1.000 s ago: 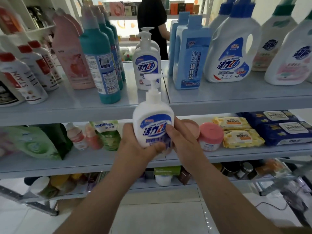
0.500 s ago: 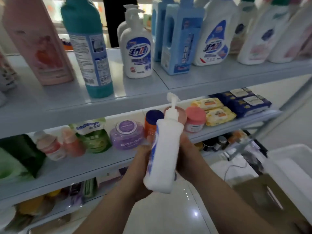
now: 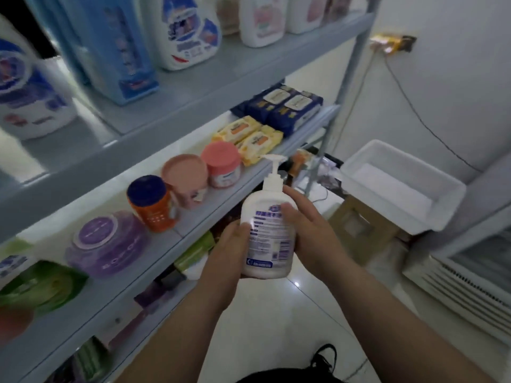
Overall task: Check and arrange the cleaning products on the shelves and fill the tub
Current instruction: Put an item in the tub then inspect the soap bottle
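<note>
Pump bottle (image 3: pixel 266 230) is up in the air, both hands wrapped around it! Its long axis stands almost upright, pump head on top and base toward the floor, leaning a touch toward the shelves. The back label with the barcode faces the wearer. Left hand (image 3: pixel 224 258) grips the lower left side, thumb on the label; right hand (image 3: pixel 309 230) clasps the right side, thumb across the upper label. The bottle sits between the two hands, just off the edge of the middle shelf (image 3: pixel 190 222), with the white tub (image 3: pixel 384 201) well apart to the right.
</note>
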`<action>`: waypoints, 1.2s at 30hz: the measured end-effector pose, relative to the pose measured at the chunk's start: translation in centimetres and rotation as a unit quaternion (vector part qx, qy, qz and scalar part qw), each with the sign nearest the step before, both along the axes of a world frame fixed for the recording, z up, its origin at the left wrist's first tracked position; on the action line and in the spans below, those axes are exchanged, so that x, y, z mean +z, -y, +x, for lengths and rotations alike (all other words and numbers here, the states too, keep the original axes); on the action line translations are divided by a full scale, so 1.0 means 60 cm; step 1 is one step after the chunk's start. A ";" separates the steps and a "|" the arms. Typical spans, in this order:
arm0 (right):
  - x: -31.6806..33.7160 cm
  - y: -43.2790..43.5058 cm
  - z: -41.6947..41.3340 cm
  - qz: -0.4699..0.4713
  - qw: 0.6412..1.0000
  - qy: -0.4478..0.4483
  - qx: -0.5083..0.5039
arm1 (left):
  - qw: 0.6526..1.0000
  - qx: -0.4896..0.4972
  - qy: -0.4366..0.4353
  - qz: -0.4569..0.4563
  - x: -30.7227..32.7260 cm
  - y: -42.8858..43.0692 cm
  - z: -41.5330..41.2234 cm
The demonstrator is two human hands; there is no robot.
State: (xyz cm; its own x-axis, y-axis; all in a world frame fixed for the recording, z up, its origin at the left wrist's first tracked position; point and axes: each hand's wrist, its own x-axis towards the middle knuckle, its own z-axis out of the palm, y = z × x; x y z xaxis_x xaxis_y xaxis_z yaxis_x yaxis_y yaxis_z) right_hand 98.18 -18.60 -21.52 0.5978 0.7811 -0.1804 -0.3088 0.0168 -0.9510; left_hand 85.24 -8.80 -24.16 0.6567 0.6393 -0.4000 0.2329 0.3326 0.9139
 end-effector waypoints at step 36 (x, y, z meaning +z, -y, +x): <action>-0.232 0.267 0.897 -0.219 0.899 -0.122 -0.360 | 0.933 -0.318 -0.153 -0.076 -0.203 0.157 1.067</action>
